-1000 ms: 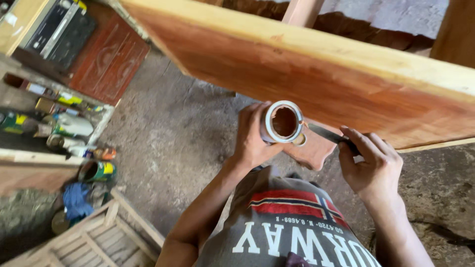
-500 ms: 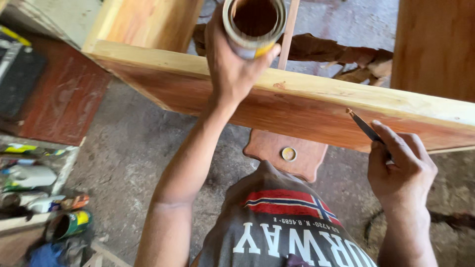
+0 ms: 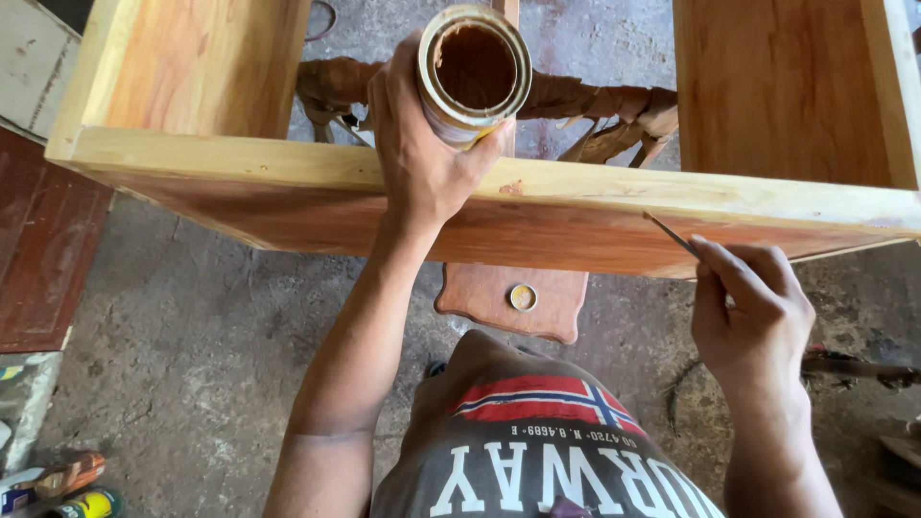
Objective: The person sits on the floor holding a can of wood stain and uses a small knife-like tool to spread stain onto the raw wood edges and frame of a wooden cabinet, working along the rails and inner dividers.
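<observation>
The left hand [image 3: 419,144] reaches up over the near rail of a wooden frame [image 3: 288,177] and wraps around an open tin can [image 3: 473,72], fingers curled behind it and thumb along its near side, so the grip is closed firmly on the can. The can is held upright above the top edge of the rail, its round mouth facing the camera and its inside coated with a reddish-brown substance. The right hand [image 3: 748,312] sits lower and to the right, in front of the rail's stained face, with thumb and forefinger pressed together on a thin dark tool [image 3: 672,235]; the tool slants up and to the left and its tip meets the rail close to the upper edge. Whether it is a small brush or a blade is too fine to tell. The rail's top edge is pale, bare wood, while its front face is a warm red-brown. Beyond the rail, two upright panels of the same frame flank a gap through which crumpled brown material [image 3: 614,105] lies on the concrete floor [image 3: 192,317]. Below the rail, between the arms, a small reddish wooden stool [image 3: 480,293] stands on the floor with a round metal lid [image 3: 523,297] resting on it. Bottles and cans [image 3: 67,484] lie at the lower left corner.
</observation>
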{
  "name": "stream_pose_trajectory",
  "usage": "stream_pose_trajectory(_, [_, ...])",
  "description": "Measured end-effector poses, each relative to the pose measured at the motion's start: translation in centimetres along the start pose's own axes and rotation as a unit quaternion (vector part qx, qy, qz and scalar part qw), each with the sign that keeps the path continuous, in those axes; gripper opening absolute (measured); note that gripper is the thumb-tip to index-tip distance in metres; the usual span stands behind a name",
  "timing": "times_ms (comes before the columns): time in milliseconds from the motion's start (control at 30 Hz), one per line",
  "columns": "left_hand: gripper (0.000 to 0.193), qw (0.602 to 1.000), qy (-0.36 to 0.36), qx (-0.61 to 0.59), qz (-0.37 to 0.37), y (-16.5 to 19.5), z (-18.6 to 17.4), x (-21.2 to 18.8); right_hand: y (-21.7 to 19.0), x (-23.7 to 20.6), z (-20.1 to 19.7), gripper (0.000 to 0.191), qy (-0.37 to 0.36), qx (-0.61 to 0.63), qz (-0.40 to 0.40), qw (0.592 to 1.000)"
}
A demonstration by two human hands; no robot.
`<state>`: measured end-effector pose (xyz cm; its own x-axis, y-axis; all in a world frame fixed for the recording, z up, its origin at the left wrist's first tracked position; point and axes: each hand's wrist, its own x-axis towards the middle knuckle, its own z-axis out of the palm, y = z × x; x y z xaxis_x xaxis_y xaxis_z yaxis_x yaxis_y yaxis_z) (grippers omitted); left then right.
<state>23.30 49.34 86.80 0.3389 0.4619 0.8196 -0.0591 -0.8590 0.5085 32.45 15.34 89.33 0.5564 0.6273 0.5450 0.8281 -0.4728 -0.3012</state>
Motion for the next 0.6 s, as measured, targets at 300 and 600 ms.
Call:
stream_pose_trajectory(300, [0.092, 1.0, 0.006, -0.009, 0.002, -0.3, 0.3, -0.5, -0.4, 3.8, 1.7, 0.033, -0.017, -0.086, -0.132, 0.987])
stream_pose_trajectory(600, [0.095, 1.0, 0.012, 0.004, -0.009, -0.6, 0.7, -0.9, -0.3, 3.6, 1.6, 0.029, -0.056, -0.086, -0.122, 0.987])
